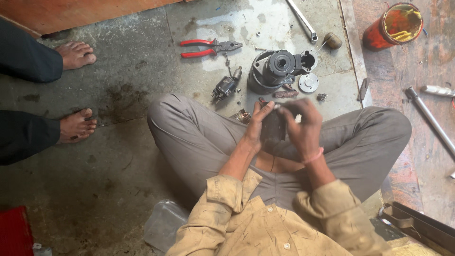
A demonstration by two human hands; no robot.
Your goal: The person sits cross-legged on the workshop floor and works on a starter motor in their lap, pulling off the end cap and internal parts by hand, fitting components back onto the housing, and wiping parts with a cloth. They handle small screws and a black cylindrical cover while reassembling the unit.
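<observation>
A person sat cross-legged on a stained concrete floor (pixel 118 189), both hands raised over the lap and clamped on a dark metal part (pixel 272 129) held between them. The left hand (pixel 257 124) gripped the part's left side with fingers curled around it, while the right hand (pixel 303 125) was closed over its top and right side — a pink band sat on that wrist. What exactly the fingertips were doing was blurred.

Just ahead of the knees lay the stripped pieces: a round black motor housing (pixel 277 68), a small wound rotor (pixel 226 86) to its left, and a silver disc-shaped cover (pixel 308 82) to its right. Red-handled pliers (pixel 208 48) rested further out, near a long steel wrench (pixel 302 20). An orange tin (pixel 393 27) holding yellow scraps stood at the upper right, on the reddish stone beside a metal rod (pixel 429 118).

At the left edge a second person's bare feet (pixel 76 90) stood on the floor — well apart from the work. A clear plastic bag (pixel 163 225) lay by the seated person's left hip
</observation>
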